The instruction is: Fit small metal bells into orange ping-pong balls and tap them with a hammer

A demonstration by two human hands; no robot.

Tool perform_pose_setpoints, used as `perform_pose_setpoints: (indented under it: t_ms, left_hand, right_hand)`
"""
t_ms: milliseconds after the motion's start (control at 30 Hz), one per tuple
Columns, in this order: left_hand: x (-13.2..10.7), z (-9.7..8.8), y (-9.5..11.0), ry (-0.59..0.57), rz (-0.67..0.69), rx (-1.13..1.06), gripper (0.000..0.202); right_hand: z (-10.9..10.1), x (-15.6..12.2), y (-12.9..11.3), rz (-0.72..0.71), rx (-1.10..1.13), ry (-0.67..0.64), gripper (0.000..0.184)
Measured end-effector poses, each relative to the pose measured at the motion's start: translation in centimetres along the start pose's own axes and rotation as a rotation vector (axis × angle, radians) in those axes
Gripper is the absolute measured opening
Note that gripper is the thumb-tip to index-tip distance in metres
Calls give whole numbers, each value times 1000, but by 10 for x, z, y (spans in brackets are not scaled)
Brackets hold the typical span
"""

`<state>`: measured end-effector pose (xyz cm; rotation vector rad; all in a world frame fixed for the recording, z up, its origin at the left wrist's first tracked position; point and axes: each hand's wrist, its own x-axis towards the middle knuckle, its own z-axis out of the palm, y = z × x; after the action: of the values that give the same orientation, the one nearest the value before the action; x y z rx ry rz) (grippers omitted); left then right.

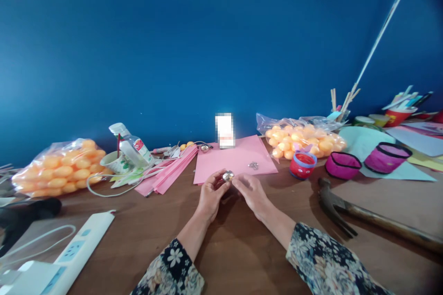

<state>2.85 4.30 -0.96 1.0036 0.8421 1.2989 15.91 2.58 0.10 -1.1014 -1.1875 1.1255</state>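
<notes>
My left hand (212, 193) and my right hand (252, 192) meet over the wooden table (242, 249), just in front of a pink paper sheet (238, 159). Between their fingertips sits a small shiny silver ball (228, 175). The left fingers curl round it from the left; the right fingertips touch it from the right. A small silver metal piece (254, 165) lies on the pink sheet behind the hands.
Bags of orange balls lie at the left (58, 166) and back right (304, 136). A claw hammer (363, 214) lies at the right, a power strip (74, 251) at the left. Pink and red paper cups (342, 165), a bottle (133, 145) and pink strips (169, 173) stand behind.
</notes>
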Motion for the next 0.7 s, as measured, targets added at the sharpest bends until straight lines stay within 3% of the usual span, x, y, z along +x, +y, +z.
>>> perform_pose_setpoints:
  t_ms: [700]
  left_hand:
    - [0,1,0,14,-17,-23,41]
  right_hand:
    - [-2,2,3,51,46,-30,24]
